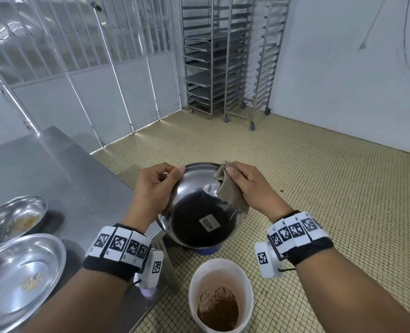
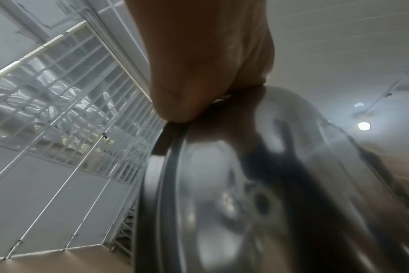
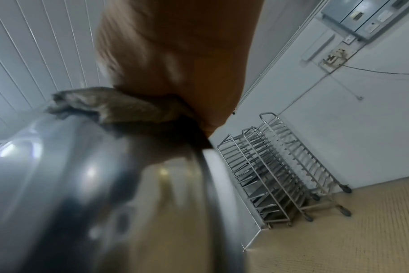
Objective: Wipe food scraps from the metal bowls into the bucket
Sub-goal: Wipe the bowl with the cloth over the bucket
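Here, hands (image 1: 199,186) gripping upturned bowl (image 1: 199,212), cloth (image 1: 230,188) partly tucked, interior hidden

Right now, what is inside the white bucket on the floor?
The bucket holds a brown, crumbly heap of food scraps at the bottom, and its inner wall looks stained pinkish. What lies beneath that heap is covered and cannot be seen.

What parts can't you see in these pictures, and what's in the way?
- Inside of the held bowl: head view shows only its underside, so any scraps left are hidden.
- Right hand fingers: hidden behind the cloth and the rim.
- Label on the bowl's base: too small to read.
- Both wrist views: the bowl is a close blur.
- Bowls on the table: cut off by the left edge.
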Demonstrator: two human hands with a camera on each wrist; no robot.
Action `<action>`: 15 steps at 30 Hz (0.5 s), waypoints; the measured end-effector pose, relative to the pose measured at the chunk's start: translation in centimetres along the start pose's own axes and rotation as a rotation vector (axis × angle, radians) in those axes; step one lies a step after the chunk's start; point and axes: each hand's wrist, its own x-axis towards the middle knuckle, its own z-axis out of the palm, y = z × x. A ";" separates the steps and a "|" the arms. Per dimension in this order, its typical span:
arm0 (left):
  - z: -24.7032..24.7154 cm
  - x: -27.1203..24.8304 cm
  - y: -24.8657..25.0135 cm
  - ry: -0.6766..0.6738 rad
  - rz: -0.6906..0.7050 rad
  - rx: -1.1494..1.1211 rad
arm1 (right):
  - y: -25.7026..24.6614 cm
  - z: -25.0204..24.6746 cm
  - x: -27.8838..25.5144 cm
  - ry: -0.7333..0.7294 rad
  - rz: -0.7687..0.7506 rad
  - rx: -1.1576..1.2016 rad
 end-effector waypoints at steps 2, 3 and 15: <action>0.4 -0.3 0.1 -0.026 0.000 0.040 | -0.2 0.0 0.4 0.006 -0.010 -0.073; 0.8 -0.4 0.3 -0.062 0.004 0.051 | -0.2 0.1 0.8 -0.003 -0.021 -0.151; 1.3 0.3 0.9 0.018 -0.031 0.015 | 0.1 -0.8 0.5 0.118 0.027 0.047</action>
